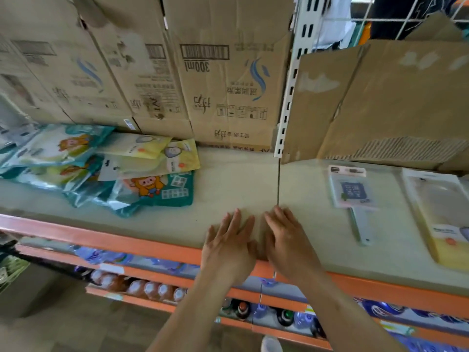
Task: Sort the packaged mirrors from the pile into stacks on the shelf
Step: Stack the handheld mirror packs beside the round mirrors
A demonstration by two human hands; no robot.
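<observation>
On the shelf point(228, 174), left hand point(228, 247) and right hand point(289, 240) flat, empty — pile point(101, 168) seemingly untouched

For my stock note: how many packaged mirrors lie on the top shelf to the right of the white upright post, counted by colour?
Pink packaged mirror: 1
Yellow packaged mirror: 1
Total: 2
</observation>
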